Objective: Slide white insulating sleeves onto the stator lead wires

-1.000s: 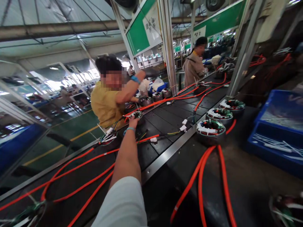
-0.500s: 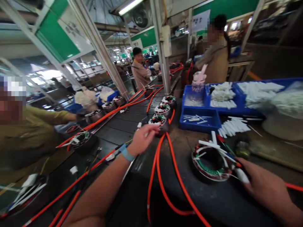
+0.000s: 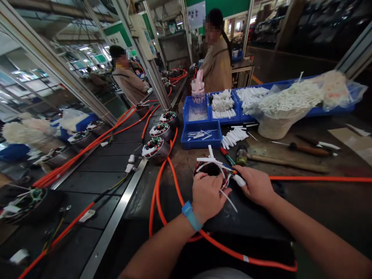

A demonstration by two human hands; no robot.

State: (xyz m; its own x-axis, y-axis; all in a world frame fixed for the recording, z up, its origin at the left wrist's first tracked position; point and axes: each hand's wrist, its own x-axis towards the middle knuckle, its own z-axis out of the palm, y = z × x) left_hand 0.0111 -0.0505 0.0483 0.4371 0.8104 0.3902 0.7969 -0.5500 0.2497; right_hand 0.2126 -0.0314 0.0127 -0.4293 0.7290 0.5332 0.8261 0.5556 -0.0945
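Note:
A round motor stator [image 3: 200, 167] with reddish windings lies on the dark bench before me. White sleeving tubes [image 3: 210, 159] stick up from its top and lie across it. My left hand [image 3: 209, 195], wearing a blue wristband, closes over the stator's near rim, fingers reaching inside and hiding much of the ring. A thin white strip [image 3: 229, 201] hangs below its thumb. At the stator's right side my right hand [image 3: 257, 184] is closed around coloured lead wires [image 3: 232, 171] and a white sleeve [image 3: 239, 180]; its fingertips are partly hidden.
Several wired stators [image 3: 157, 149] stand to the left beside orange cables [image 3: 162, 186] and a slatted conveyor [image 3: 116, 186]. Blue bins [image 3: 200, 142] hold white tubes. A red-green marker [image 3: 228, 156], small jar [image 3: 241, 155] and wooden-handled tool [image 3: 309, 149] lie nearby. Two people work beyond.
My left hand has come from the row of stators at left to the stator before me. My right hand keeps hold of the wires. The view has swung right.

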